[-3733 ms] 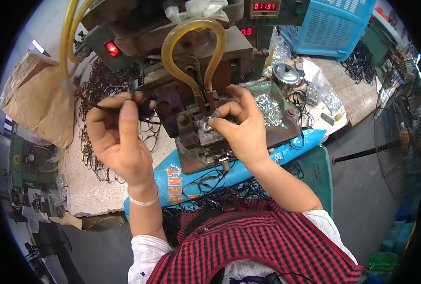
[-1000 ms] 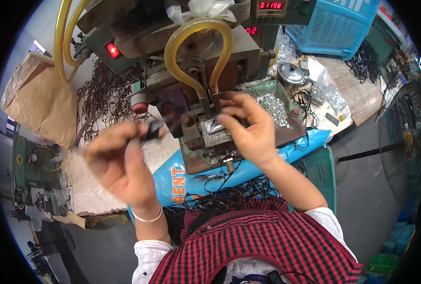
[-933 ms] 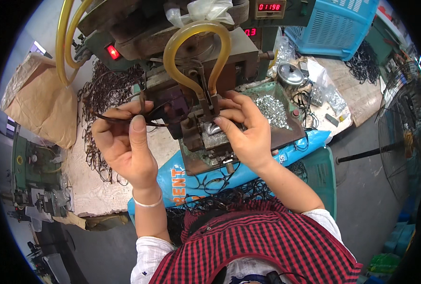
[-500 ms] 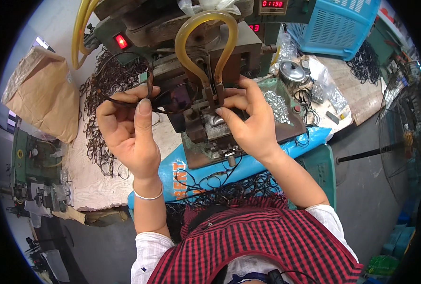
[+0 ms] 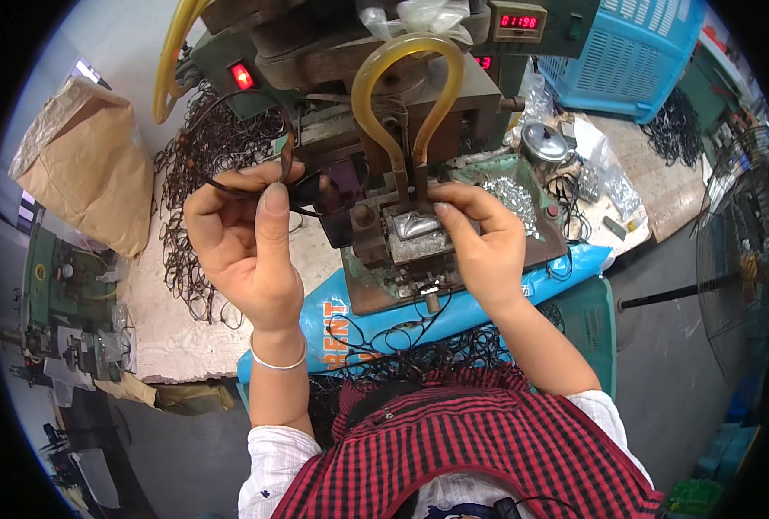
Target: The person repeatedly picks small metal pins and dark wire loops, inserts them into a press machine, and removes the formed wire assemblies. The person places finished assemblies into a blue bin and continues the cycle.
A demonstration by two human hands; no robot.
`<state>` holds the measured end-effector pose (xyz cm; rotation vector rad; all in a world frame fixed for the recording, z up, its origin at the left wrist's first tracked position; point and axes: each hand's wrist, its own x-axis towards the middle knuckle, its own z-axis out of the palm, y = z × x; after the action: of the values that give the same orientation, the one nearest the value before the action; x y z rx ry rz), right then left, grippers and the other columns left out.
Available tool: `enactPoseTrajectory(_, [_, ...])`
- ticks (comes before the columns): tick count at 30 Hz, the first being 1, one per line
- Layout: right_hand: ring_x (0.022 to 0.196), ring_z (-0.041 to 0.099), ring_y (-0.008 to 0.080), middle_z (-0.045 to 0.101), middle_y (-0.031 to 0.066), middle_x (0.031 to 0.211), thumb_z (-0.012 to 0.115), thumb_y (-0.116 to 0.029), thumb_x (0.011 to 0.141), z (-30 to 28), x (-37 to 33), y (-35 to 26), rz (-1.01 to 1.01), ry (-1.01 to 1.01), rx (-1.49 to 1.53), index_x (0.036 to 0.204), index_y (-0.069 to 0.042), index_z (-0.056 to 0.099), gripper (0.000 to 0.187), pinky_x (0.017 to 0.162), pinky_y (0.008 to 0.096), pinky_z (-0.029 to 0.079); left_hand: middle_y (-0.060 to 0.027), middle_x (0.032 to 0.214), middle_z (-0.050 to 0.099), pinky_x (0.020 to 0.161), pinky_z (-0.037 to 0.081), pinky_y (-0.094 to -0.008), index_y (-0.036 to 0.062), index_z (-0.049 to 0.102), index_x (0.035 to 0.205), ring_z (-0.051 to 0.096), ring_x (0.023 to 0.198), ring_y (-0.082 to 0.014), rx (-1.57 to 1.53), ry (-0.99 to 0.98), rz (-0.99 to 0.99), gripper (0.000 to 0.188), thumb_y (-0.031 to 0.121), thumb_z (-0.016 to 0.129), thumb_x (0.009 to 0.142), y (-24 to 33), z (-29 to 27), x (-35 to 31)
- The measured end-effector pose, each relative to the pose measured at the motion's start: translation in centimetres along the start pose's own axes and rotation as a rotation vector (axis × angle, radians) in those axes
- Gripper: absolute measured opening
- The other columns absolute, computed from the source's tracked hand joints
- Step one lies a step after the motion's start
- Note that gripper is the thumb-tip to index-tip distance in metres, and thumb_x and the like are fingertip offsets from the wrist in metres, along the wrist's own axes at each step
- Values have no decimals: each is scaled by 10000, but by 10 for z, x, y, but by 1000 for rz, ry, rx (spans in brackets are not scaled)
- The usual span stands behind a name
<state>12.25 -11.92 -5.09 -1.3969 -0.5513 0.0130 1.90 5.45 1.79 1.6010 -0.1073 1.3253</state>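
Note:
My left hand [image 5: 250, 251] is closed on a dark tortoiseshell eyeglass frame [image 5: 290, 145], thumb and fingers pinching its middle. One rim of the frame rises to the left of the machine, and the other reaches toward the machine's metal block [image 5: 415, 227]. My right hand [image 5: 492, 246] is beside the two upright prongs [image 5: 411, 183], which are joined to a looped yellow tube [image 5: 408, 45]. Its thumb and index finger are pressed together near the prong tips. Whatever they hold, if anything, is too small or hidden to make out.
Heaps of dark eyeglass frames [image 5: 181, 216] lie left of the machine and on my lap side. A green tray [image 5: 514, 177] holds small shiny metal pieces. Nearby are a lidded metal pot [image 5: 544, 143], a blue basket [image 5: 622, 60], a brown paper sack [image 5: 86, 164] and a fan [image 5: 734, 259].
My right hand has drawn slightly back from the prongs, uncovering more of the metal block. The left hand keeps its hold on the eyeglass frame. The whole view has shifted slightly.

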Motion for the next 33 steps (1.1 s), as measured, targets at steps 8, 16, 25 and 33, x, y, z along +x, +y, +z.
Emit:
enactPoseTrajectory(8, [1118, 687, 197, 749, 163, 1109, 658, 24, 910, 11, 5, -8, 83, -139, 90, 1380, 58, 515, 492, 1001, 316, 487, -186, 1065, 634, 865, 609, -416, 0, 454, 1109, 672, 991, -269, -104, 47, 19, 189, -51, 573, 972, 22, 2, -19])
enactPoseTrajectory(16, [1065, 625, 111, 727, 113, 1073, 629, 82, 927, 14, 6, -16, 160, -167, 170, 1462, 95, 372, 593, 984, 253, 459, -176, 1097, 666, 988, 522, -381, 10, 473, 1087, 687, 1038, -266, -124, 15, -69, 183, -60, 602, 978, 1, -3, 3])
enactPoseTrajectory(25, [1277, 592, 388, 651, 255, 1279, 651, -13, 831, -47, 16, -28, -161, -241, -573, 1270, 31, 621, 442, 1065, 428, 477, -213, 978, 701, 821, 601, -449, -23, 514, 1092, 726, 906, -320, -56, -216, 45, 263, -117, 655, 891, 14, -9, -38])
enactPoseTrajectory(33, [1183, 619, 386, 693, 200, 1142, 782, -90, 804, -110, 25, 61, -352, 103, -1012, 923, -19, 706, 158, 982, 455, 495, -126, 1086, 757, 695, 604, -349, 57, 604, 757, 685, 747, -205, 432, -726, 563, 165, 26, 765, 751, 4, 14, -48])
